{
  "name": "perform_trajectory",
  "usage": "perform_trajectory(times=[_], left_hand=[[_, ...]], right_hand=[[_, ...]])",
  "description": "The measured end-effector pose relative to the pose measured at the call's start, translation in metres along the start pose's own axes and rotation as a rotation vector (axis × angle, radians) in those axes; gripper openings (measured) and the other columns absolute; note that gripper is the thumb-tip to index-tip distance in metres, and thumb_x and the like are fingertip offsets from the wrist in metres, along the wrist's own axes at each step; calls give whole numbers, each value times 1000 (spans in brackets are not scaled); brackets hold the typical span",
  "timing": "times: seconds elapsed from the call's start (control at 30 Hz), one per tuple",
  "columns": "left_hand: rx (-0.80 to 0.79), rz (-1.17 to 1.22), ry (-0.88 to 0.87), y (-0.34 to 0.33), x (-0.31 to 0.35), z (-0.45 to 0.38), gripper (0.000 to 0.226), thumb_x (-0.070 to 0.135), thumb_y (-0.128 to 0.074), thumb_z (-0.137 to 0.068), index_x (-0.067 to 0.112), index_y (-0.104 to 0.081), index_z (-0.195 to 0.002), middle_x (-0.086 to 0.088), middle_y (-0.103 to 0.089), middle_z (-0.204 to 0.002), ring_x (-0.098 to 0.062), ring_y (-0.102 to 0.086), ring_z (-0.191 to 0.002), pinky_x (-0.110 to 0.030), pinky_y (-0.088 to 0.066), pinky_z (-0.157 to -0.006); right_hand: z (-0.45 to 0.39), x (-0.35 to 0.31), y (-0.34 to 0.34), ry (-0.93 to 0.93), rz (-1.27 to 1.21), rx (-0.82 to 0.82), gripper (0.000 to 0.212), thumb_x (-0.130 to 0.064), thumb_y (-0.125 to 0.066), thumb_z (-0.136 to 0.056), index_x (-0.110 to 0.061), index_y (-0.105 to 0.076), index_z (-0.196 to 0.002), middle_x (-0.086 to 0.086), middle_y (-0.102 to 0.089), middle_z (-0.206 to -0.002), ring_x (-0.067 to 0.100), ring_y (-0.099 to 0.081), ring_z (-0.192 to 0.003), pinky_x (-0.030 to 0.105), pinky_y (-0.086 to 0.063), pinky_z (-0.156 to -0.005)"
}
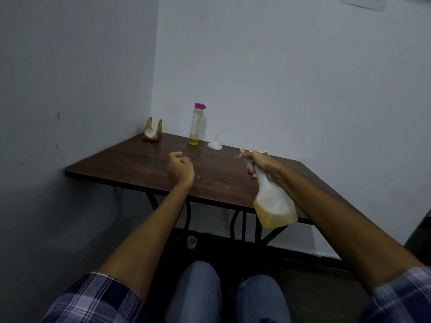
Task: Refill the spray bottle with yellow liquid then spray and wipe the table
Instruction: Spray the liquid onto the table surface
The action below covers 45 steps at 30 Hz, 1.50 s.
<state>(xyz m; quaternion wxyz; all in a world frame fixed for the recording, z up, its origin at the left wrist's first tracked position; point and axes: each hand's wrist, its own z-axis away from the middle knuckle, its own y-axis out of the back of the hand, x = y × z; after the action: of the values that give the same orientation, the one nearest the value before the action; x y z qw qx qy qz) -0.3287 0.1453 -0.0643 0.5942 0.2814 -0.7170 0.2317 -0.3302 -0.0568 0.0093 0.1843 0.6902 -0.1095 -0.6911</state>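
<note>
Right hand (256, 160): clamped on spray bottle (274, 201), nozzle over counter (130, 159).
Left hand (179, 167): loosely curled, holding nothing.
Risk: no cloth in hand; droplets (217, 180) may sit unwiped.

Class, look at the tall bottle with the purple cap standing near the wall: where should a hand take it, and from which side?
Grip the tall bottle round its clear middle, below the purple cap. It stands upright and slim, so fingers can probably wrap it. Come from the front, since the wall lies behind.

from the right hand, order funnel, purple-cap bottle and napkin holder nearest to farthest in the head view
From the right hand:
1. Funnel, just beyond it, to its left.
2. Purple-cap bottle, farther left, near the back wall.
3. Napkin holder, far-left corner of the table.
</note>
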Motion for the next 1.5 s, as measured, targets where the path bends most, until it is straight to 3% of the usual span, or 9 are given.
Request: perform_trajectory(times=[0.17,0.3,0.43,0.63,0.77,0.93,1.1,1.27,1.5], left_hand=[[-8,-8,-2,-4,-1,2,28,7,-41,-92,12,-53,-117,-9,-69,-101,-23,-62,-93,-29,-38,-68],[-17,-15,-7,-9,-3,4,27,8,-43,-92,11,-53,-117,-10,-69,-100,-23,-62,-91,-27,-35,-67],[-24,-35,-13,-9,-2,5,28,9,-42,-93,12,-52,-118,-9,-69,-101,-23,-62,-92,-27,-35,-68],[-37,-44,-18,-11,1,7,28,8,-43,-92,11,-52,-118,-10,-68,-103,-23,-61,-94,-28,-37,-69],[-54,-49,-14,-13,1,9,27,8,-42,-92,11,-53,-117,-9,-68,-105,-23,-61,-97,-28,-38,-71],[-79,-65,-20,-23,2,6,27,7,-43,-92,10,-54,-117,-10,-68,-107,-24,-61,-98,-31,-45,-74],[-85,-50,-54,-34,7,2,28,4,-43,-91,6,-54,-117,-14,-67,-108,-28,-61,-101,-38,-48,-87],[-79,-46,-54,-39,-1,-1,27,3,-45,-91,6,-54,-115,-13,-68,-104,-27,-62,-98,-38,-49,-85],[-81,-55,-41,-48,-7,-6,25,4,-47,-91,7,-55,-114,-12,-68,-103,-26,-62,-98,-37,-49,-83]], right_hand=[[5,0,9,-5,-25,-65,36,-38,-50,-96,-9,-57,-115,14,-60,-82,22,-64,-69,30,-53,-53],[2,7,8,-3,-41,27,41,-35,-49,-96,-4,-54,-122,8,-45,-59,17,-44,-51,25,-36,-45],[5,4,14,-44,-19,-59,41,-37,-48,-97,-6,-52,-124,16,-60,-82,23,-63,-70,27,-52,-49],[1,4,19,-82,5,-42,42,-34,-46,-96,-5,-49,-126,6,-47,-51,17,-44,-49,24,-37,-43],[7,-3,30,-69,-42,-97,39,-34,-49,-97,-5,-51,-124,17,-65,-98,18,-71,-69,23,-53,-49],[4,-10,56,-3,-131,1,37,2,-48,-93,3,-48,-130,6,-71,-66,19,-67,-80,20,-50,-49],[0,-23,78,179,-42,44,46,9,-55,-83,-3,-55,-128,13,-67,-89,20,-71,-83,21,-50,-53],[-6,11,90,104,227,-47,51,14,-45,-80,-9,-62,-122,13,-69,-103,11,-71,-79,19,-50,-52],[-11,28,99,4,286,-113,31,-9,-42,-97,-11,-56,-124,25,-58,-87,22,-64,-81,34,-52,-63]])
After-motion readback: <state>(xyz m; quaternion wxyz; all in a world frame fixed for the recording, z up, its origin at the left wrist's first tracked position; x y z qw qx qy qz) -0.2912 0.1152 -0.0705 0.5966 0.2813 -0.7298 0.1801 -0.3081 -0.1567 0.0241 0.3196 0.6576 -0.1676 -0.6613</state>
